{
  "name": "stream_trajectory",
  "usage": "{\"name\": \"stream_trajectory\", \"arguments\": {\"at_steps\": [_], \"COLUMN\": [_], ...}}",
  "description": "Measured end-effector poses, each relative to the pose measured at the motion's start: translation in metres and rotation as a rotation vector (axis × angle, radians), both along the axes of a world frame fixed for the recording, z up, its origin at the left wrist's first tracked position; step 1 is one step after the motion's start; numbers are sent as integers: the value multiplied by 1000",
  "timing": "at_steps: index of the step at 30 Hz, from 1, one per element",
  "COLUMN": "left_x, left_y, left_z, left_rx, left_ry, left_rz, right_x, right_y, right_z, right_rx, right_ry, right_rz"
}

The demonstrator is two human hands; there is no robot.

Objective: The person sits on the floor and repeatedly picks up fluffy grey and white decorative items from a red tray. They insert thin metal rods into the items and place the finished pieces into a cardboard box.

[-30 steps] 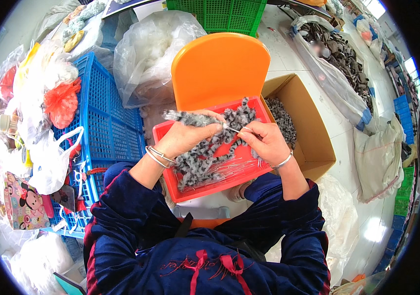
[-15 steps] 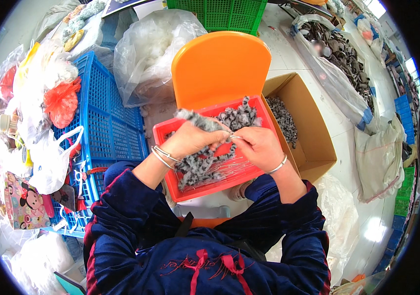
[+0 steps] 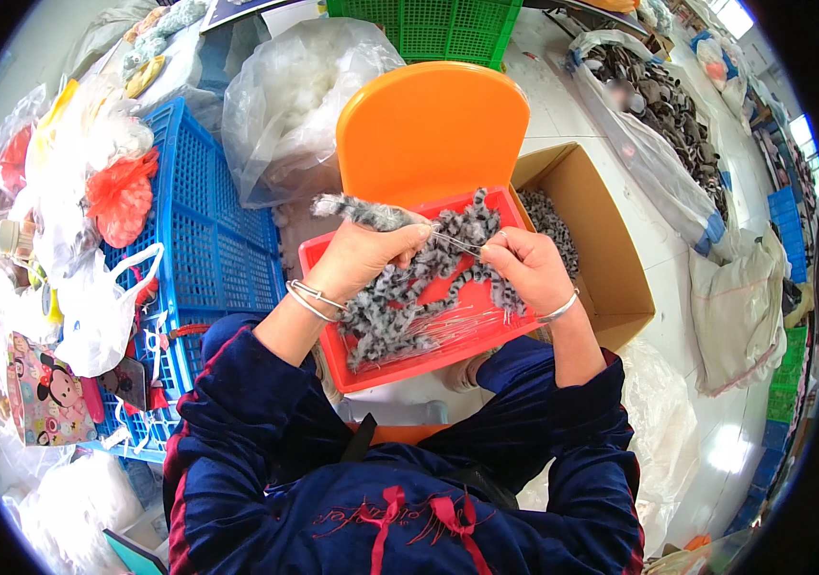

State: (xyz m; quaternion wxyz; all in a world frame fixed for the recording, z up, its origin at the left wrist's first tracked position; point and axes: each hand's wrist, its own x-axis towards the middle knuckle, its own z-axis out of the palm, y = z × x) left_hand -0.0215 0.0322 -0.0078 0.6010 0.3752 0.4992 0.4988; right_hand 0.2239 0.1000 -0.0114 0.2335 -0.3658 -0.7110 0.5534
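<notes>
My left hand (image 3: 360,261) is closed on a grey-and-black striped plush strip (image 3: 364,209), whose furry end points out to the left. Thin pale wire (image 3: 455,242) runs from its fingertips across to my right hand (image 3: 530,272), which pinches the other end. Both hands are above a red tray (image 3: 400,376). In the tray lie several more striped plush strips (image 3: 381,311) and a loose bunch of thin wires (image 3: 453,326) near its front side. Whether the wire goes inside the held strip is hidden by my left fingers.
The tray's far side meets an orange chair (image 3: 433,134). To the right, an open cardboard box (image 3: 620,254) holds small grey pieces. A blue crate (image 3: 213,230) stands at the left, beside a clear bag of white stuffing (image 3: 304,96). Behind are a green crate (image 3: 424,34) and a sack (image 3: 654,125).
My hands have drawn apart, the left one moving left with the plush strip and the right one shifting right. A length of wire now shows stretched between them.
</notes>
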Motion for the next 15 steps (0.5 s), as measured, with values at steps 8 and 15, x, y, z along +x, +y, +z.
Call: {"name": "stream_trajectory", "arguments": {"at_steps": [8, 15], "left_x": [-7, 2], "left_y": [-1, 0], "left_z": [0, -3], "left_rx": [62, 37], "left_ry": [34, -39], "left_rz": [54, 15], "right_x": [4, -10], "right_y": [6, -1], "right_z": [12, 0], "right_rx": [-118, -37], "right_ry": [30, 120], "right_rz": [32, 14]}}
